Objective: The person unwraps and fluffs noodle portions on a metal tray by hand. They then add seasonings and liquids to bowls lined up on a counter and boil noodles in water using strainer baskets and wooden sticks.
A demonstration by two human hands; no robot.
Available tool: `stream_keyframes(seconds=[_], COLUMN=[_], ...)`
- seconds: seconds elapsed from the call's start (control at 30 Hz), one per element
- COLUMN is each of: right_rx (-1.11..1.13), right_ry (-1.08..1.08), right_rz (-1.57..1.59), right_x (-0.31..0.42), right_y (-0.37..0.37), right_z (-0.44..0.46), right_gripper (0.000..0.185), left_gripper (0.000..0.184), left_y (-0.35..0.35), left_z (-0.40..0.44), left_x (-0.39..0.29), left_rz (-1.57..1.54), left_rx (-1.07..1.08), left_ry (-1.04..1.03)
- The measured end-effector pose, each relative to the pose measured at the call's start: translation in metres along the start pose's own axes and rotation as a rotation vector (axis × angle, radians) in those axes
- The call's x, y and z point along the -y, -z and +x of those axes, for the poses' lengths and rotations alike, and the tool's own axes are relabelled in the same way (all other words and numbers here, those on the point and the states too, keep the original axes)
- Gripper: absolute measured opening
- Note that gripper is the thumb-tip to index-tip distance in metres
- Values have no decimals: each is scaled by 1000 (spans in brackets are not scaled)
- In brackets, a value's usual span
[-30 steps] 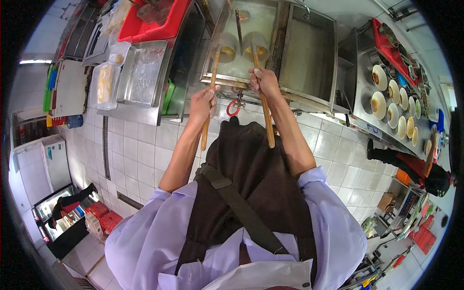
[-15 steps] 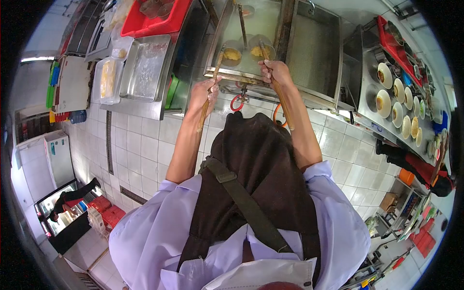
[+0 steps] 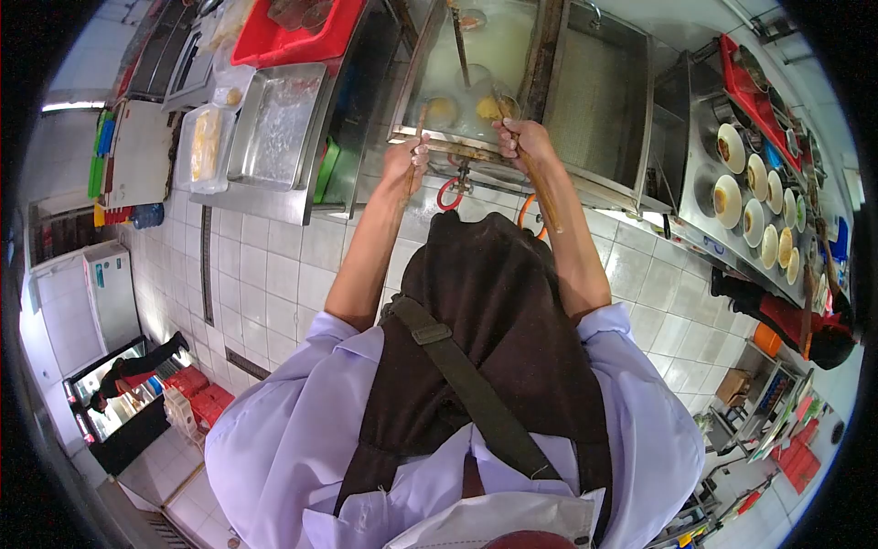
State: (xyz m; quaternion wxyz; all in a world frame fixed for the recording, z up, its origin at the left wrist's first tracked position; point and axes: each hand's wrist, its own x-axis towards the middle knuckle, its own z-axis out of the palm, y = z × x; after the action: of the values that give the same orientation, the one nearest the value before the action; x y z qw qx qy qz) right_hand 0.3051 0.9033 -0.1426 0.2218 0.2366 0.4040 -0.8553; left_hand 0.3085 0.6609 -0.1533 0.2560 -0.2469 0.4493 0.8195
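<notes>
My left hand [image 3: 405, 166] is wrapped around the wooden handle of a noodle strainer [image 3: 442, 113]. Yellow noodles sit in its basket, blurred by the cloudy water. My right hand [image 3: 525, 141] grips the wooden handle [image 3: 549, 197] of a second noodle strainer, whose basket holds yellow noodles [image 3: 488, 110]. Both baskets are in the steaming metal vat [image 3: 416, 69], just beyond my hands. Another long handle [image 3: 460, 46] slants into the vat between and behind them.
Right of the vat is a second metal basin [image 3: 599, 101]. Several bowls [image 3: 727, 201] stand on the right counter. A metal tray [image 3: 274, 123], a plastic container [image 3: 205, 151] and a red bin [image 3: 297, 32] occupy the left counter. Other people [image 3: 796, 316] are at right and far left.
Both strainers have gone lower into the water, and their noodles look less distinct. My left hand has moved slightly right and forward; my right hand has shifted slightly right.
</notes>
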Motion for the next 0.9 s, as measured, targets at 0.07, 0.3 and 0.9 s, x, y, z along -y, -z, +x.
stream_keyframes(seconds=[0.07,0.3,0.9], right_rx=[-2,38,82], right_ry=[-16,35,10], right_rz=[4,12,52], right_x=[0,5,13], right_y=[2,4,11], right_z=[1,-11,-12], right_gripper=[20,22,20], left_gripper=[20,21,23], left_y=[-2,-19,-28], left_z=[-5,-53,-80], left_x=[-4,-18,-30], left_rz=[-89,-91,-199], left_rx=[47,59,153], left_ry=[-15,-38,-13])
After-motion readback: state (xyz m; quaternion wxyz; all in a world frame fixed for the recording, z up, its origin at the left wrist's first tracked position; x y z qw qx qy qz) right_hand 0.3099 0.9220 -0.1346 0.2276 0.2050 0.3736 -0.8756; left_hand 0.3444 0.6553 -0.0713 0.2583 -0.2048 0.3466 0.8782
